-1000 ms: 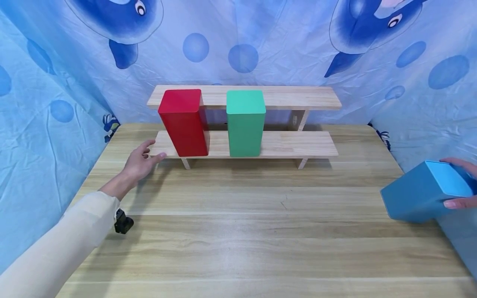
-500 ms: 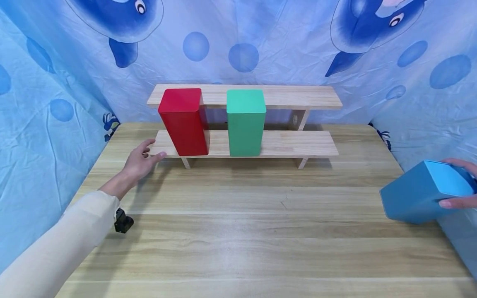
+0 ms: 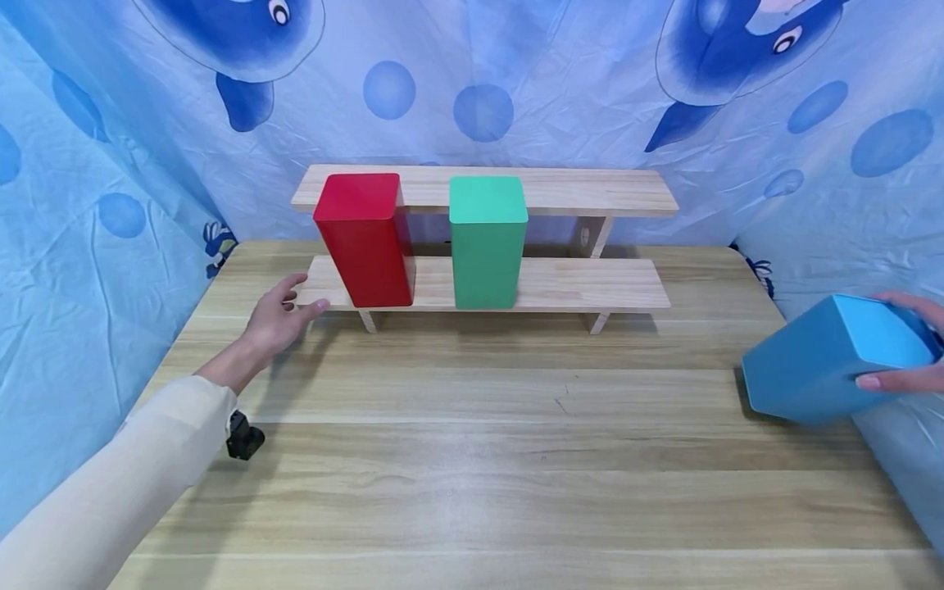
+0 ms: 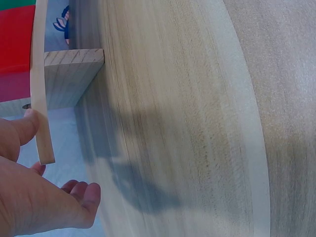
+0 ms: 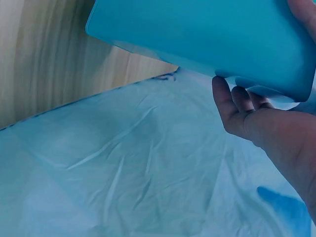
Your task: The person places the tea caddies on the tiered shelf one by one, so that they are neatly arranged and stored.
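My left hand (image 3: 282,318) is at the left end of the lower shelf (image 3: 583,283), its thumb by the front edge and its fingers loosely bent. In the left wrist view the thumb (image 4: 22,129) overlaps the board's end; firm contact cannot be made out. At the far right my right hand (image 3: 910,360) grips a blue rectangular box (image 3: 819,360), tilted, with fingers on one side and thumb on the other. The right wrist view shows the blue box (image 5: 202,44) across the right hand's fingers (image 5: 229,106). Much of the right hand is outside the head view.
A red box (image 3: 365,246) and a green box (image 3: 487,246) stand upright on the lower shelf. Behind them runs the higher shelf (image 3: 590,190). Wooden table (image 3: 472,459) surface lies in front. Blue patterned cloth (image 3: 560,90) walls the back and both sides.
My right hand has moved the blue box slightly up and to the left, away from the right cloth. The left hand has stayed at the shelf's end.
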`<action>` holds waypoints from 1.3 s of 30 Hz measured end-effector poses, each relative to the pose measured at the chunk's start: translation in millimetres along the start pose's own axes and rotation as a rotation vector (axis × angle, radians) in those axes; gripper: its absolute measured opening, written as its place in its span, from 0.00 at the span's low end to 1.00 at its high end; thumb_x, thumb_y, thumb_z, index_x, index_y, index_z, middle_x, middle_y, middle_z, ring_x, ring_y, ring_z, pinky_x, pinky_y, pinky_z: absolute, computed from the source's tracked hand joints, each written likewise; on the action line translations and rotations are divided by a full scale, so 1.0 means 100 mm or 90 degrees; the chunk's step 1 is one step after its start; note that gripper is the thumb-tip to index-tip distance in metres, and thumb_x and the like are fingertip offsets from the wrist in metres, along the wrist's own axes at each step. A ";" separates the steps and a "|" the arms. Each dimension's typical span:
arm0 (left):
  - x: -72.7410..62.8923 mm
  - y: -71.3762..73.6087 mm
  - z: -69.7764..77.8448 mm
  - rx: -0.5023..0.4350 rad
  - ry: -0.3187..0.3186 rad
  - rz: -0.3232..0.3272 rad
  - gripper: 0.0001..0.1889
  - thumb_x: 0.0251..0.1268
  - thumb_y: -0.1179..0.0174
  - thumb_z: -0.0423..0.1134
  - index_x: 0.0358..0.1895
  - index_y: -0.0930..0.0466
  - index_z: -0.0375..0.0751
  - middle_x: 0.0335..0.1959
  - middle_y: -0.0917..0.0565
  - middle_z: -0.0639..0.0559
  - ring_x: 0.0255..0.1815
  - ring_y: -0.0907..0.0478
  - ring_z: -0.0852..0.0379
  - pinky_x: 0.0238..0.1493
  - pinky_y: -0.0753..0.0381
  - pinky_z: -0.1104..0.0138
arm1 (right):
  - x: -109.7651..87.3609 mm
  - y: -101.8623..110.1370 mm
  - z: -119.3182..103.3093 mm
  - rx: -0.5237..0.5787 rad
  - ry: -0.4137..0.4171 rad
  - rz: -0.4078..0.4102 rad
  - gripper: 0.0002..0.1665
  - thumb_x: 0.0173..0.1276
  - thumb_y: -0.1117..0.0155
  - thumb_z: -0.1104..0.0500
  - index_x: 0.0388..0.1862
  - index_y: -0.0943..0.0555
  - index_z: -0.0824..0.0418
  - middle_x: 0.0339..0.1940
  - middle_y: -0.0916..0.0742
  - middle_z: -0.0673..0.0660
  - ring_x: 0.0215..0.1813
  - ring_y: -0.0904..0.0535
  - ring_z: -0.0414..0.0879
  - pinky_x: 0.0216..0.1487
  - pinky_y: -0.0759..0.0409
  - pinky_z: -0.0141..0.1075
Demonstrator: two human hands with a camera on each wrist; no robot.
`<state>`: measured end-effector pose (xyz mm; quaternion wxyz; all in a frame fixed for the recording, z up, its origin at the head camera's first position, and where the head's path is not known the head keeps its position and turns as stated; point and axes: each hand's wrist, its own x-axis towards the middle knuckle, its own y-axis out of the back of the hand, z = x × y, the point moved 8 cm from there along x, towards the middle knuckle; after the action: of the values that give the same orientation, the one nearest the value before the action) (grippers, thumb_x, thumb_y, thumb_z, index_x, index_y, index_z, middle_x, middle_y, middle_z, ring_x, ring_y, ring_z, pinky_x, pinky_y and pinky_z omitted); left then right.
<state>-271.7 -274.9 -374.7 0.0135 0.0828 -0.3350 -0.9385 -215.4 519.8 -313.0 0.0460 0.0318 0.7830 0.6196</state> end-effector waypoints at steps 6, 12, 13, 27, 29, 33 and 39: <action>0.00 0.00 0.00 0.006 0.003 0.004 0.41 0.70 0.45 0.52 0.78 0.57 0.42 0.73 0.49 0.26 0.70 0.48 0.28 0.66 0.40 0.40 | 0.02 0.16 -0.43 0.016 0.047 0.027 0.73 0.43 0.18 0.46 0.77 0.55 0.63 0.56 0.39 0.81 0.47 0.40 0.76 0.31 0.33 0.68; 0.02 0.01 0.00 0.007 0.002 0.002 0.42 0.70 0.45 0.52 0.78 0.57 0.43 0.73 0.49 0.26 0.70 0.47 0.28 0.66 0.39 0.40 | -0.04 0.15 -0.75 0.077 0.066 0.004 0.69 0.50 0.21 0.51 0.77 0.58 0.64 0.61 0.44 0.82 0.50 0.44 0.78 0.36 0.36 0.73; 0.02 0.01 0.01 0.006 0.001 0.003 0.42 0.70 0.45 0.53 0.78 0.57 0.43 0.73 0.49 0.27 0.70 0.47 0.28 0.66 0.39 0.40 | -0.05 0.15 -0.78 0.088 0.069 0.001 0.69 0.51 0.21 0.52 0.78 0.58 0.63 0.61 0.45 0.82 0.50 0.44 0.79 0.36 0.36 0.73; 0.01 0.00 -0.01 0.000 0.011 0.002 0.42 0.69 0.45 0.54 0.78 0.57 0.44 0.73 0.50 0.27 0.71 0.48 0.29 0.66 0.40 0.39 | -0.10 0.20 -1.27 0.134 0.119 -0.049 0.67 0.53 0.22 0.55 0.79 0.59 0.60 0.66 0.48 0.79 0.51 0.44 0.78 0.35 0.33 0.70; 0.01 0.00 -0.01 0.003 0.010 0.002 0.42 0.69 0.45 0.53 0.78 0.57 0.44 0.73 0.50 0.27 0.71 0.48 0.28 0.66 0.40 0.39 | -0.10 0.21 -1.33 0.137 0.124 -0.059 0.67 0.53 0.23 0.55 0.79 0.59 0.59 0.67 0.49 0.79 0.52 0.44 0.78 0.34 0.32 0.68; 0.00 0.00 -0.01 0.007 0.008 0.004 0.41 0.70 0.46 0.52 0.78 0.57 0.43 0.73 0.49 0.27 0.71 0.47 0.28 0.66 0.40 0.40 | -0.09 0.24 -1.41 0.139 0.127 -0.063 0.67 0.54 0.23 0.54 0.79 0.60 0.57 0.68 0.49 0.79 0.52 0.45 0.79 0.34 0.32 0.69; 0.01 0.00 -0.01 0.006 0.007 0.007 0.41 0.70 0.45 0.52 0.78 0.56 0.43 0.73 0.49 0.27 0.70 0.47 0.28 0.66 0.39 0.40 | -0.06 0.27 -1.52 0.146 0.137 -0.079 0.66 0.55 0.24 0.54 0.80 0.61 0.52 0.68 0.49 0.79 0.53 0.45 0.78 0.33 0.29 0.65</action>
<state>-272.2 -275.3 -375.1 0.0199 0.0858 -0.3397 -0.9364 -226.8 378.4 -251.6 -0.0043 -0.0781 0.8496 0.5216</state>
